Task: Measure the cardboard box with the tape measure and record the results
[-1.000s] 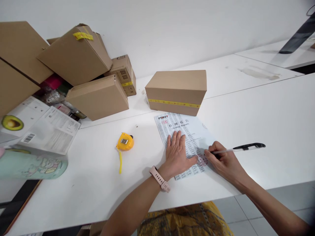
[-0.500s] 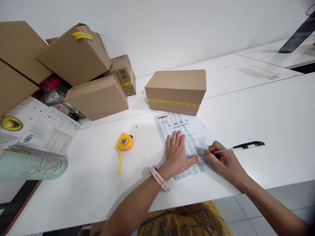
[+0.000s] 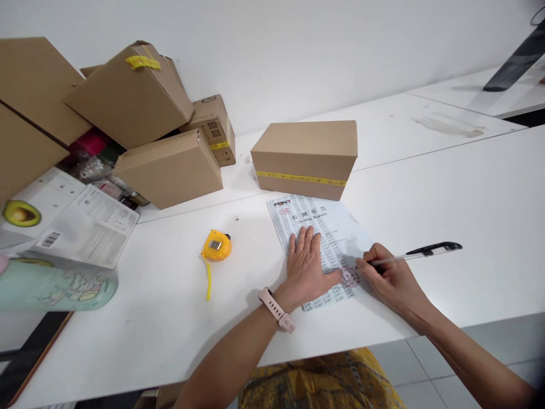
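Note:
A printed test report with a red stamp near its lower right lies on the white table. My left hand rests flat on it, fingers stretched out and a pink band around the wrist. In a writing grip, my right hand is closed on a pen with a clear barrel and black clip. The pen's tip end is over the paper beside the stamp, its other end slanting up to the right. Whether the tip touches the paper, I cannot tell.
Behind the report stands a cardboard box with yellow tape. A yellow tape measure lies to the left, its blade partly out. Further left are several stacked cardboard boxes, a white carton and a mint-green bottle.
My right hand and the pen have shifted slightly to the right along the paper. My left hand stays in place on the report.

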Motion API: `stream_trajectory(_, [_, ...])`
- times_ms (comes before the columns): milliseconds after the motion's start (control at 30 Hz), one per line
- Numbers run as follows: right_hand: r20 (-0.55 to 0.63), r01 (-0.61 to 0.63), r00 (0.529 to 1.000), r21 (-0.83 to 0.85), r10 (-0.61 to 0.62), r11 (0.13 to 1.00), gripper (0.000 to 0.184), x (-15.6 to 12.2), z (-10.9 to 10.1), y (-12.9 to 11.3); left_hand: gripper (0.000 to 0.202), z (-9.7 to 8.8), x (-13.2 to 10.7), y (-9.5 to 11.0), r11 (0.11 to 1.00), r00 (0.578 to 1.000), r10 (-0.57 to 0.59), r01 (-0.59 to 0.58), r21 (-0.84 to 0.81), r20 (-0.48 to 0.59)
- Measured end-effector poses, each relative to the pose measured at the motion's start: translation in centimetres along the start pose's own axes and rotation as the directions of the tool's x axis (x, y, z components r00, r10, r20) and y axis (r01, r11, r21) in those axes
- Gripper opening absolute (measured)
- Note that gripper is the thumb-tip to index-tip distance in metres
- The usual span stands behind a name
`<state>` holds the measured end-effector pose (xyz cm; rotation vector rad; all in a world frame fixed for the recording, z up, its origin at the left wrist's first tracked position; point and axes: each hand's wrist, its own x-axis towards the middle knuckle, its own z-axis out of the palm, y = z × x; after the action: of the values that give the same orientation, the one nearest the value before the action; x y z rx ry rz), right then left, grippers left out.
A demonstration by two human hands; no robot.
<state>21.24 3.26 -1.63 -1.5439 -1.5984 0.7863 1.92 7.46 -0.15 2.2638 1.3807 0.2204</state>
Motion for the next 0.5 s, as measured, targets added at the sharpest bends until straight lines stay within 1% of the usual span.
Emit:
stream_trajectory(333, [0.023, -0.015, 1.0, -0.004, 0.015, 1.0, 0.027, 0.07, -0.01, -0.14, 0.09, 0.26, 0.02, -0.19, 1.0, 1.0, 0.006, -0.006, -0.023, -0.006])
stream_trajectory(500, [0.006, -0.022, 1.0, -0.014, 0.022, 1.0, 0.026, 0.09, -0.01, -0.14, 0.088, 0.31, 0.0, -0.23, 0.999, 1.0, 0.009, -0.01, -0.038, -0.015])
